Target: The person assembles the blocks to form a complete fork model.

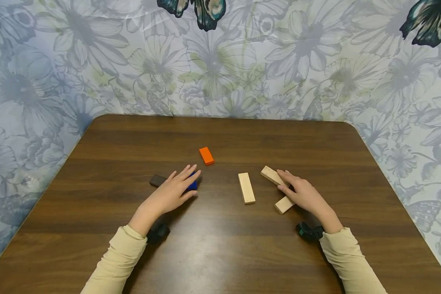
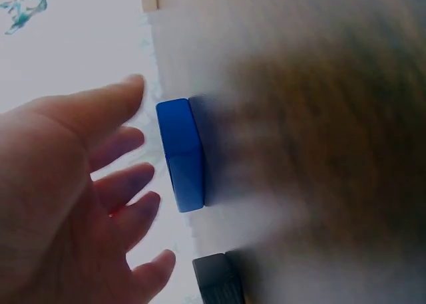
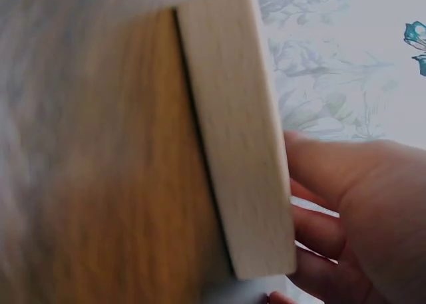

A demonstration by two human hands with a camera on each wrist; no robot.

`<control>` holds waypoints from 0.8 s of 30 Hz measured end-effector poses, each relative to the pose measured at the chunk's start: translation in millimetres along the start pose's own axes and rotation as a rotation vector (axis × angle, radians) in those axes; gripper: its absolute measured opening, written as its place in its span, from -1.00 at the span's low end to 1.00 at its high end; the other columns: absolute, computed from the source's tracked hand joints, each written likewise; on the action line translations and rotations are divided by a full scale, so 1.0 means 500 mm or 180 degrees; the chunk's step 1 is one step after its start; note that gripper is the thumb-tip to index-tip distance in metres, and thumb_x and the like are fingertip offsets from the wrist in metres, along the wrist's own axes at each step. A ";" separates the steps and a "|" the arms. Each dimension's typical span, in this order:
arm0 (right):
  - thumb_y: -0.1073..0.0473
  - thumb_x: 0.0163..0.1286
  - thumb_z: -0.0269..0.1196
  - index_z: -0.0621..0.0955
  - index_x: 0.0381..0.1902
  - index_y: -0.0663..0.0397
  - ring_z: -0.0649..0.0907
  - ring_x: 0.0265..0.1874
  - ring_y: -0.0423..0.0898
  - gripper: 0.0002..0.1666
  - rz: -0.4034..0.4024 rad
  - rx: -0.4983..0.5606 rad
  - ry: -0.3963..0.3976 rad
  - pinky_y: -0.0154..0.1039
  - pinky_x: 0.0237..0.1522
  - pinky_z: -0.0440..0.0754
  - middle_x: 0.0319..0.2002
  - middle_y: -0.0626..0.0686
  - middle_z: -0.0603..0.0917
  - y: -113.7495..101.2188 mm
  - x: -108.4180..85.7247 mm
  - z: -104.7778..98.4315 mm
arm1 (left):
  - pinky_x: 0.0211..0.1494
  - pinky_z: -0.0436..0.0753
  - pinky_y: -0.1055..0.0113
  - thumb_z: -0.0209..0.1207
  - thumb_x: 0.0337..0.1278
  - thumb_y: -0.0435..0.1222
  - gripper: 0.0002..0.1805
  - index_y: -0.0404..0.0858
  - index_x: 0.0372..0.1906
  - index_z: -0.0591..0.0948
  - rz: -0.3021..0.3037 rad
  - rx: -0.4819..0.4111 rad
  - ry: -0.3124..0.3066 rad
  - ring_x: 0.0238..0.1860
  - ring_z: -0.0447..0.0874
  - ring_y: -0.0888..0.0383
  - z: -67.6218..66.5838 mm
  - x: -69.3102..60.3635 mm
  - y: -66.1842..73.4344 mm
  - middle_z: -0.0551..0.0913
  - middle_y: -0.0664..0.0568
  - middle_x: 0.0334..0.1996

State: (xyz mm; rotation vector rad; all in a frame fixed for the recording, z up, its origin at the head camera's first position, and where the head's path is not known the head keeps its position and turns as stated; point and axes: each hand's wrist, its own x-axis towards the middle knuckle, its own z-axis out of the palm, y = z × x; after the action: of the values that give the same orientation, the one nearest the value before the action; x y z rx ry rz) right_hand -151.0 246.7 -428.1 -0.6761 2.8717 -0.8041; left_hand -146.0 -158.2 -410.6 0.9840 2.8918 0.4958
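Observation:
My left hand [image 1: 170, 192], fingers spread and fairly straight, hovers over a blue block [image 1: 193, 182], hiding part of it. In the left wrist view the blue block [image 2: 181, 154] stands apart from the fingertips, near a dark block [image 2: 218, 281]. That dark block [image 1: 157, 180] pokes out left of the hand in the head view. My right hand [image 1: 305, 196] reaches over two pale wooden blocks, the farther one [image 1: 272, 174] and the nearer one [image 1: 284, 205], covering parts of both. A wooden block [image 3: 236, 138] lies before its extended fingers in the right wrist view; contact is unclear.
A third pale wooden block [image 1: 246, 188] lies between the hands. Farther back is an orange block [image 1: 206, 156]. Everything lies on a brown wooden table [image 1: 220, 253], whose far edge meets a flower-patterned backdrop [image 1: 220, 73].

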 end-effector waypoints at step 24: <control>0.16 0.27 0.29 0.48 0.21 0.26 0.47 0.06 0.32 -0.42 0.0060 0.0123 0.0537 0.20 0.01 0.40 0.12 0.37 0.45 0.015 0.003 0.015 | 0.32 0.03 -0.07 0.12 0.27 -0.34 -0.39 -0.29 0.40 0.24 0.0161 -0.0160 0.0344 0.39 0.00 -0.01 0.047 -0.015 -0.054 0.12 -0.10 0.40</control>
State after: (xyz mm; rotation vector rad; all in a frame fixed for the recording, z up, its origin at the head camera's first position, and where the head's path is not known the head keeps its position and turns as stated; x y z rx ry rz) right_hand -153.6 248.3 -438.1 -0.6035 2.9969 -0.9549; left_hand -152.4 -176.2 -441.8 1.0575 2.9382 0.6409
